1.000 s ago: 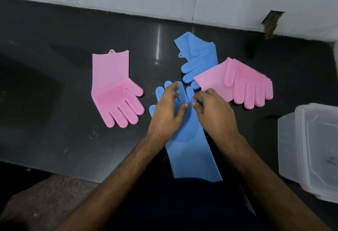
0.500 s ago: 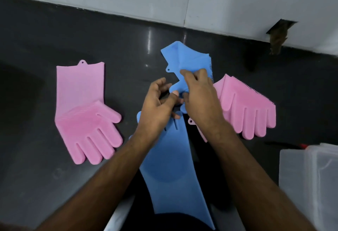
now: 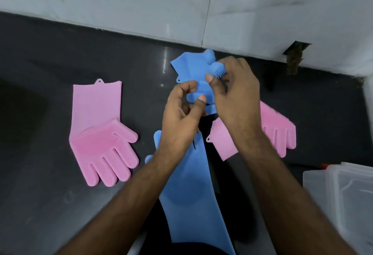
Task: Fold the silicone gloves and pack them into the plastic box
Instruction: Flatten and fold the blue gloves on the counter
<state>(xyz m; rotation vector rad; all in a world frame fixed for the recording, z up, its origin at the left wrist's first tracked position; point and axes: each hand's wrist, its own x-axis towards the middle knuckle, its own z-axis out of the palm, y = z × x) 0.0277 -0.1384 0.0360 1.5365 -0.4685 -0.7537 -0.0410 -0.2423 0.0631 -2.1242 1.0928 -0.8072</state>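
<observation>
Both hands have left the long blue glove [image 3: 193, 194], which they were pressing a second ago, and gone up to the far blue glove [image 3: 191, 67], now raised and bunched near the wall [image 3: 181, 2]. The right hand [image 3: 236, 97] has its fingers [image 3: 210, 78] clenched on the bristled palm part; the left hand [image 3: 179, 121] pinches a glove finger at its thumb tip. So folding has likely begun on this glove, while the long one lies flat, its cuff hanging over the table's [image 3: 40, 53] near edge. The left pink glove [image 3: 101, 133] lies flat and well apart; the right pink glove [image 3: 278, 131] sits partly under the right forearm and could be dragged. The box [image 3: 343, 194] waits at the far right with nothing in it that I can see. The clearest room lies between the wall and the left pink glove.
</observation>
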